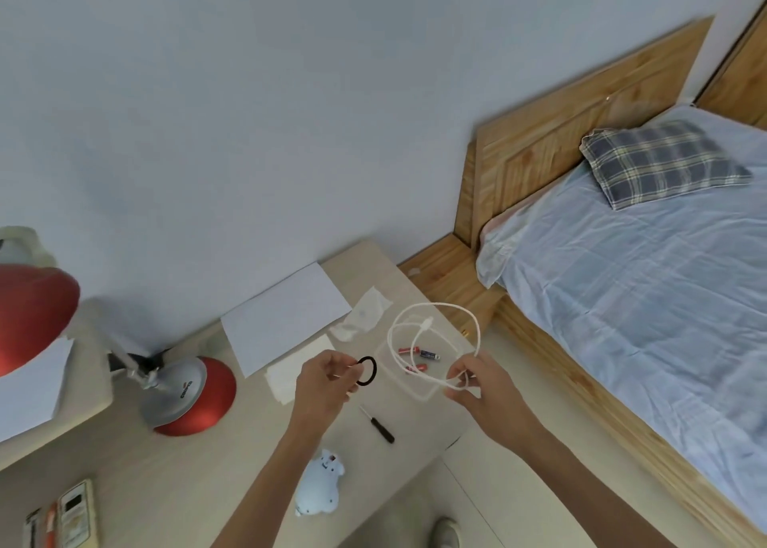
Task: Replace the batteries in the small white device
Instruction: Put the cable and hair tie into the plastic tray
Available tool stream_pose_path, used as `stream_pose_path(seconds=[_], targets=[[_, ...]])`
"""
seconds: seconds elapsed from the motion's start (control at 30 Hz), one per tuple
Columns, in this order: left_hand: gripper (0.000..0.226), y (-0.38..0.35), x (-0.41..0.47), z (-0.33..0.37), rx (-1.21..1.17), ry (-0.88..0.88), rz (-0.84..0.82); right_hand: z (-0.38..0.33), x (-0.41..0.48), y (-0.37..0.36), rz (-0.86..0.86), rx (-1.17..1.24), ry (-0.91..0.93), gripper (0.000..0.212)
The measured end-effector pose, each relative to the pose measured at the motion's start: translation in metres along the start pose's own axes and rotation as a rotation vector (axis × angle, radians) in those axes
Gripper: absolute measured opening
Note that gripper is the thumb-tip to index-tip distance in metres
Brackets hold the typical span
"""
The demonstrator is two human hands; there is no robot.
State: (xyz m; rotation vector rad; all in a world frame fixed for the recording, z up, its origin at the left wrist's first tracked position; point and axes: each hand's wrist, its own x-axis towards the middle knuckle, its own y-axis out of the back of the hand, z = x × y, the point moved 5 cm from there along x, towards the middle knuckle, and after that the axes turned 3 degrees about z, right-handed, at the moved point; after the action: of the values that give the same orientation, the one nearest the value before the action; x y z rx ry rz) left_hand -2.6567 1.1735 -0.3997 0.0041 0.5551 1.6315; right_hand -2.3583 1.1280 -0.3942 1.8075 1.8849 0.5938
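My left hand pinches a black ring-shaped band above the desk. My right hand holds a looped white cable raised over a clear tray. Red and black batteries lie in that tray, under the cable loops. The small white bear-shaped device lies near the desk's front edge, below my left forearm. A small black-handled screwdriver lies on the desk between my hands.
A red desk lamp stands at the left. White paper sheets and a clear plastic bag lie at the back of the desk. A bed with a plaid pillow fills the right side.
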Motion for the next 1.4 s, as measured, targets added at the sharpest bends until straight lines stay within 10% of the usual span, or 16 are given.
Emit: stream_pose_path(seconds=[1.4], targets=[[0.019,-0.115,0.095,-0.078,0.367,0.129,0.042,0.102,0.091,-0.084,-0.239,-0.526,-0.080,0.026]])
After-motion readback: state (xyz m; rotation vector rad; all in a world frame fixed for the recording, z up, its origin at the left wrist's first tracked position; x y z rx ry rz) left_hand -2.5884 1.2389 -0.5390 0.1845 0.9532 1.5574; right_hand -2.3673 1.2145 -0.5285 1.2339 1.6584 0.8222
